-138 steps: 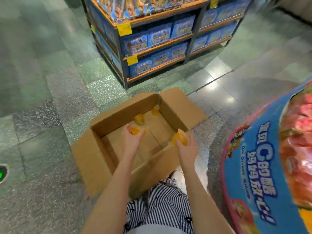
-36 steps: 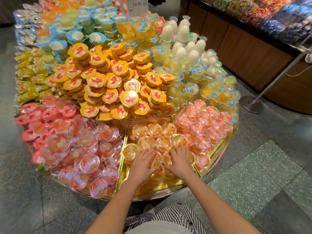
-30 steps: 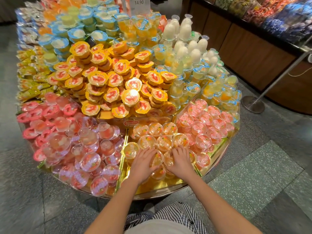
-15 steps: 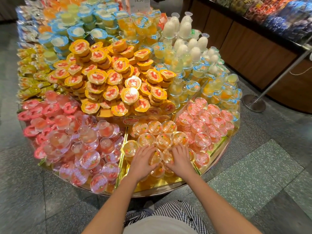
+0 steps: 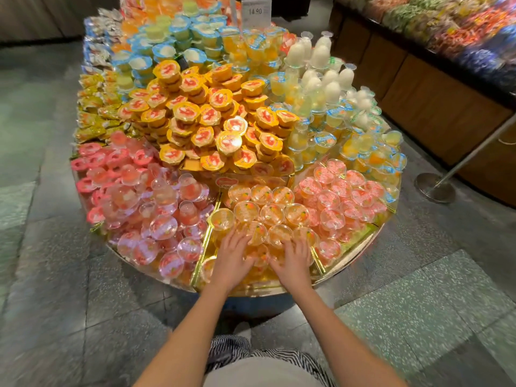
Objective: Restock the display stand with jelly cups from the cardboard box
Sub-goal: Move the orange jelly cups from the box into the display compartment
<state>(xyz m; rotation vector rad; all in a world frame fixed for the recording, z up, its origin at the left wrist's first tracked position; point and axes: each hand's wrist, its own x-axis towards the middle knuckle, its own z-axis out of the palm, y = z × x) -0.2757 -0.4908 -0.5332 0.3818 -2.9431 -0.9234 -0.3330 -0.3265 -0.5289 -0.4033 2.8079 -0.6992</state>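
My left hand (image 5: 231, 259) and right hand (image 5: 293, 259) rest with fingers spread on clear orange jelly cups (image 5: 272, 213), gripping none; pink cups (image 5: 332, 217) crowd both sides.

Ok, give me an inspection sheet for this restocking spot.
Surface: display stand, gold-rimmed, split into compartments, heaped full.
Job's things: orange jelly cups in the front middle compartment; cardboard box not in view.
Clutter: pink cups piled loosely on the left; yellow-lidded cups stacked behind.
Hands: left hand and right hand palm-down on the orange jelly cups, fingers spread.
Cables: nothing seen.
Surroundings: stone floor, wooden counter at right, metal post base.
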